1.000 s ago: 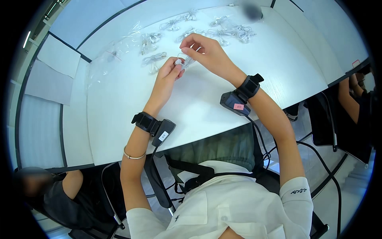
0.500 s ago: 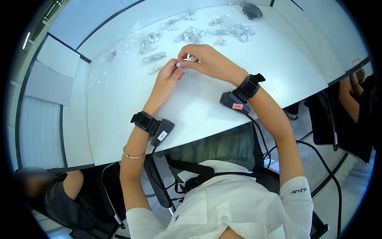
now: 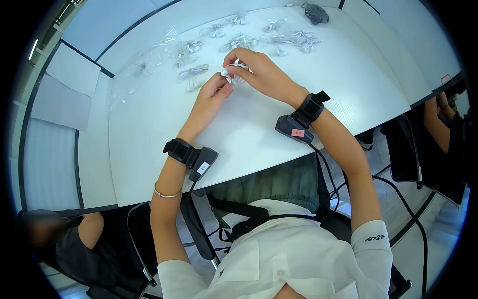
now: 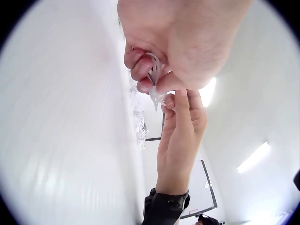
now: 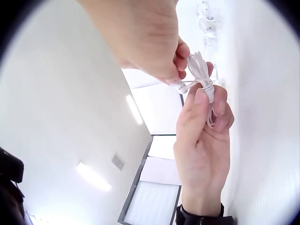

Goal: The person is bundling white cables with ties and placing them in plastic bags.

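A bundle of white earphones (image 5: 200, 70), its cord coiled and wound round the middle, is between the two hands above the table. My left hand (image 3: 211, 97) grips the wound part with thumb and curled fingers; loops of cord (image 4: 154, 70) show in its grasp in the left wrist view. From the right, my right hand (image 3: 261, 72) meets it, thumb and fingers pinching a white earbud (image 5: 181, 87) at the side of the coil. Part of the bundle is hidden behind the fingers in the head view.
Several bundled white earphones (image 3: 240, 42) lie across the back of the white table (image 3: 164, 134). One more bundle (image 3: 193, 71) is just left of the hands. Clear plastic bags (image 3: 139, 72) spread at the left, and a dark wrapped object (image 3: 315, 14) sits at the back.
The right hand first came down from a raised position to the left hand's fingertips, then shifted slightly up. The white earphone parts between the fingers turned. The left hand stays nearly in place.
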The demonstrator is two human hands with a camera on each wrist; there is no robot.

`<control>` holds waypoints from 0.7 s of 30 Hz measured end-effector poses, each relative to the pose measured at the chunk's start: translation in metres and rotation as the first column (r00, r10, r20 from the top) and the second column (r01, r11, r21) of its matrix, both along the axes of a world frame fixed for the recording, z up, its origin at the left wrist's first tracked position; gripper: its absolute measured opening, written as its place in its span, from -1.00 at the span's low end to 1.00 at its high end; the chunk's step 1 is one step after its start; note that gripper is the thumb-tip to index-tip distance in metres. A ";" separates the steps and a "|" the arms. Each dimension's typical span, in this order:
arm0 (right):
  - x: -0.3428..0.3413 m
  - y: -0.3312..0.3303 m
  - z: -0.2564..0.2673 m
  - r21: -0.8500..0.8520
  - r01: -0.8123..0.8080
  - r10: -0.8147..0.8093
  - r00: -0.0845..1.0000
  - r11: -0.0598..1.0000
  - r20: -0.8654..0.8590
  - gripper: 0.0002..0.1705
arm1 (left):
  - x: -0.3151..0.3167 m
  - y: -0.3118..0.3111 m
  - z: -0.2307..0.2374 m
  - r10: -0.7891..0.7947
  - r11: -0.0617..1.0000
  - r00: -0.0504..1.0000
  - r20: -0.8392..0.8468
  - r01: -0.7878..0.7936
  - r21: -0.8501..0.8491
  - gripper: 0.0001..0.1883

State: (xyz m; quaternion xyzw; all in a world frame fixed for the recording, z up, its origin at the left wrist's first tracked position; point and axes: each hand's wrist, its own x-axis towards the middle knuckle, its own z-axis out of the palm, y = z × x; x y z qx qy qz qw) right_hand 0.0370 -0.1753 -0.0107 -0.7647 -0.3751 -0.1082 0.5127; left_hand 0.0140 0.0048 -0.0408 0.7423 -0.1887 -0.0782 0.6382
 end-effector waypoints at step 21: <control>0.001 0.000 -0.001 0.066 0.017 -0.010 0.995 0.998 -0.098 -0.80 | -0.008 -0.001 0.005 0.046 0.980 0.989 0.141 -0.072 0.186 -0.70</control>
